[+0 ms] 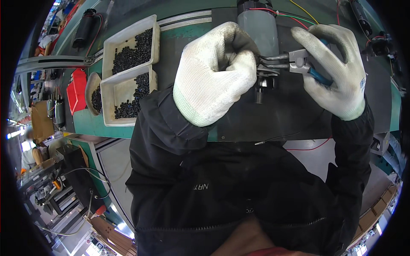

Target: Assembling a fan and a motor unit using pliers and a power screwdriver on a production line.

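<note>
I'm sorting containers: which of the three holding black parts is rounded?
The leftmost dish, beside the red object: curved rim; the far tray and near tray have straight sides.

I see the dark work mat (299, 117) under moderate, rather even light; my white-gloved left hand (213, 74) and right hand (337, 70) look bright and sharp, while my black jacket (247, 179) loses much detail in darkness. White glare (16, 134) shines in the left background. Toward the black rim, straight edges bend strongly and distant things become soft.
</note>
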Motion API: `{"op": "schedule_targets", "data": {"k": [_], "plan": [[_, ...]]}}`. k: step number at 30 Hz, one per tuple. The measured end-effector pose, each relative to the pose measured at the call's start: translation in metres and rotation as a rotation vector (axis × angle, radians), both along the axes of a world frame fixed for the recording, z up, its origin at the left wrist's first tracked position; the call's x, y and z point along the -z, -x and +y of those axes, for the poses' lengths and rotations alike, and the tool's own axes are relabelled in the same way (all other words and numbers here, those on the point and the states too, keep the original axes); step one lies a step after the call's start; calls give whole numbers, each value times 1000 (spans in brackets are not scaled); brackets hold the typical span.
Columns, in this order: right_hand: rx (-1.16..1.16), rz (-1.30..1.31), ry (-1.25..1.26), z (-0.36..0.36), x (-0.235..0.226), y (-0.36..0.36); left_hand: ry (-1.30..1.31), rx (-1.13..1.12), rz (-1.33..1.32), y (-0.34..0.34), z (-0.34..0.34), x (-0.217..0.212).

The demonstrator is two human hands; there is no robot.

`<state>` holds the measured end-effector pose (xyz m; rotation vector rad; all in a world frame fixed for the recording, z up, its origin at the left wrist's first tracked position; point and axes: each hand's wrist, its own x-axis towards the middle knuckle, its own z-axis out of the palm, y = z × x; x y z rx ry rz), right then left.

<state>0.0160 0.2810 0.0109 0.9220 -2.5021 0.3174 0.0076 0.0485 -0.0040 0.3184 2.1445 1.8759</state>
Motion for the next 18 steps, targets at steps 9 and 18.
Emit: {"op": "schedule_targets", "data": {"k": [9, 18], "plan": [[26, 19, 7, 5, 14, 8, -104, 33, -14, 4, 7, 1], [155, -1266, 1470, 50, 79, 79, 606, -210, 185, 105, 43, 61]]}}
